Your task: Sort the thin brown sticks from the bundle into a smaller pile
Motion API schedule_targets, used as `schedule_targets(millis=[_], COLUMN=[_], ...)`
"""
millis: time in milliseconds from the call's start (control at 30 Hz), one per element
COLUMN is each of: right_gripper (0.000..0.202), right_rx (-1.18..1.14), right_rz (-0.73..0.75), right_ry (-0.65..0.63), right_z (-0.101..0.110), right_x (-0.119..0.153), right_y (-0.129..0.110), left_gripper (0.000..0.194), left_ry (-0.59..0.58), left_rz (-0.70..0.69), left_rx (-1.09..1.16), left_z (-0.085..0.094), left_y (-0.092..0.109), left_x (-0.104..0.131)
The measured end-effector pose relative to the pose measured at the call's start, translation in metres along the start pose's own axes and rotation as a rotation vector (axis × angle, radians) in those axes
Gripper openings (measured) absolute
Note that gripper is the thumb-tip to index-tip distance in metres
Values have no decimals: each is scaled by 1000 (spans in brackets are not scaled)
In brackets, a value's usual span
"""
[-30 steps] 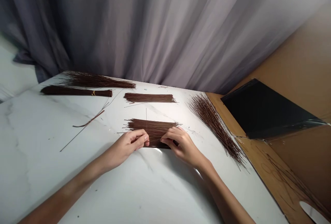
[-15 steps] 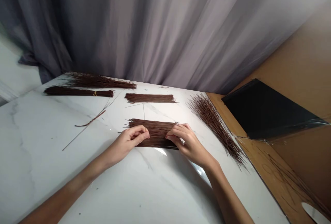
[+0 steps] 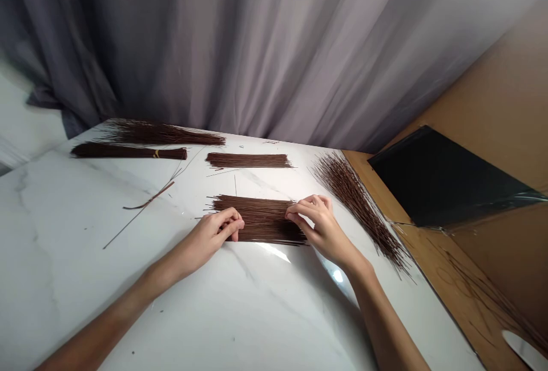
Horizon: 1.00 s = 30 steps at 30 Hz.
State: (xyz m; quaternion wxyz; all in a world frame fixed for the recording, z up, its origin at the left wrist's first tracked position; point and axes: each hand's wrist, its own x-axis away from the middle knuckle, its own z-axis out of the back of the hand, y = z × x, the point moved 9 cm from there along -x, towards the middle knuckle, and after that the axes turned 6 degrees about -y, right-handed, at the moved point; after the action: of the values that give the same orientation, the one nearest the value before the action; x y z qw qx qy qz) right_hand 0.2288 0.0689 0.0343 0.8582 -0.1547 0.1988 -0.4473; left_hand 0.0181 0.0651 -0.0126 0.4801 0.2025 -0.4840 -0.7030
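A wide layer of thin dark brown sticks (image 3: 265, 220) lies side to side on the white marbled table (image 3: 192, 314). Over its left end is my left hand (image 3: 220, 229), thumb and fingertips pinched together; a thin upright line, perhaps a stick, rises beyond it. My right hand (image 3: 319, 222) is over the right end, also with its fingertips pinched. Whatever either pinch holds is too small to make out. Beyond the layer sits a smaller, neat stack of sticks (image 3: 248, 160).
A loose stick pile (image 3: 363, 211) slants along the right edge. At the back left lie a tied bundle (image 3: 124, 150) and another loose pile (image 3: 171, 133). Crossed strands (image 3: 149, 201) lie at left. A black panel (image 3: 445, 180) leans at right, before a grey curtain (image 3: 240, 45).
My right hand has moved to the right, uncovering more of the stick layer. My left hand has shifted very slightly left, its fingers still pinched.
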Motion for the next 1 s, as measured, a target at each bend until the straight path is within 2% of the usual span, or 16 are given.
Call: schedule_targets(millis=[233, 333, 400, 467, 567, 667, 800, 900, 1000], right_gripper=[18, 14, 16, 33, 59, 59, 37, 31, 30], right_rx=[5, 58, 135, 232, 414, 543, 553, 502, 484], right_rz=[-22, 14, 54, 104, 200, 249, 199, 142, 110], right_ry=[-7, 30, 126, 205, 175, 123, 136, 102, 71], right_z=[-1, 1, 4, 1, -21, -38, -37, -37, -39], right_x=[2, 2, 1, -3, -14, -21, -18, -14, -11], right_y=[5, -1, -13, -32, -65, -79, -63, -49, -46], left_gripper=[34, 33, 34, 35, 30, 24, 32, 32, 32], left_ry=[-6, 7, 5, -16, -64, -105, -83, -40, -32], left_rz=[5, -15, -14, -7, -38, -50, 7, 7, 15], left_rx=[-41, -46, -38, -22, 4, 1, -46, -62, -82], left_z=[-1, 0, -1, -4, -12, -18, -14, -8, -7], left_y=[2, 3, 2, 0, 1, 0, -5, -2, -2], left_x=[1, 1, 1, 1, 2, 1, -1, -1, -1])
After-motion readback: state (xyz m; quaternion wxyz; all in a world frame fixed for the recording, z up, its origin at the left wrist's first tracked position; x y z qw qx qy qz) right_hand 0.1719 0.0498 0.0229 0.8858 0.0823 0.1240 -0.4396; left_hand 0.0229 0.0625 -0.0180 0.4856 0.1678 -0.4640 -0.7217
